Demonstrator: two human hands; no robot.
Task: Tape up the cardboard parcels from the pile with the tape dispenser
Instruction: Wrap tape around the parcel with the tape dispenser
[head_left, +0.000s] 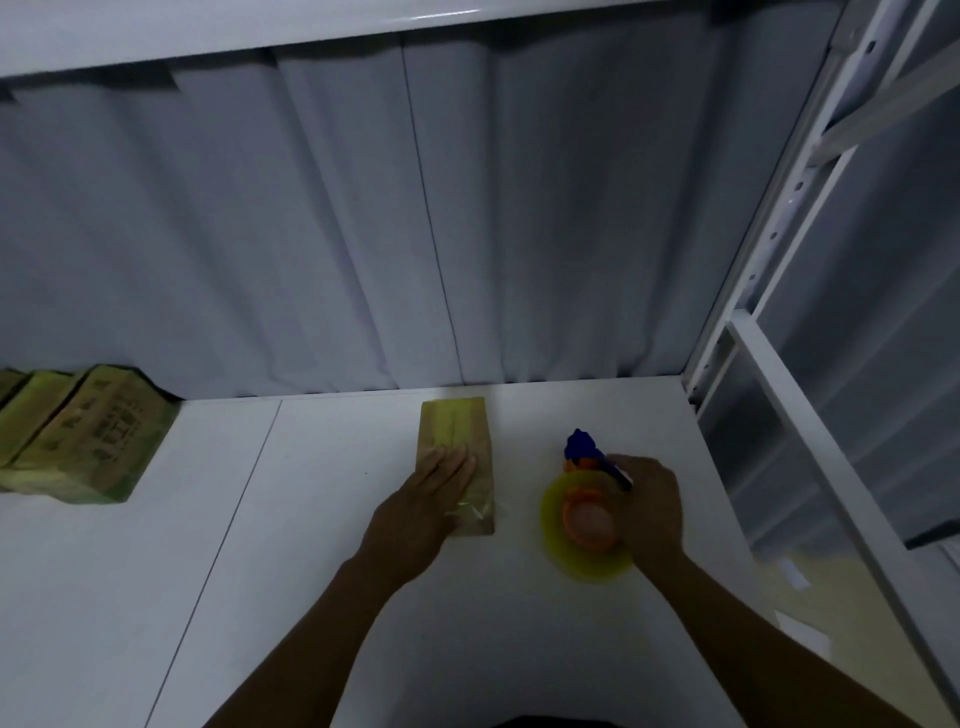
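Two forearms enter from 6 o'clock. Left hand (439, 488) lies flat, fingers straight, pressing the near half of one parcel (457, 428) at table (311, 545) centre. Parcel: small, stiff cardboard, likely light, would slide; pin by palm, clear of seam. Right hand (649, 506), 3 o'clock of parcel, fingers curled round one tape dispenser (587, 527). Pile (78, 436) at 9 o'clock: three parcels visible, edge cropped.

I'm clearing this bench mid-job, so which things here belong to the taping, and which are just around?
In the job: parcel pressed under the left hand; tape dispenser gripped by the right hand; pile of parcels, far left.
Just around: grey curtain; white rack, right.
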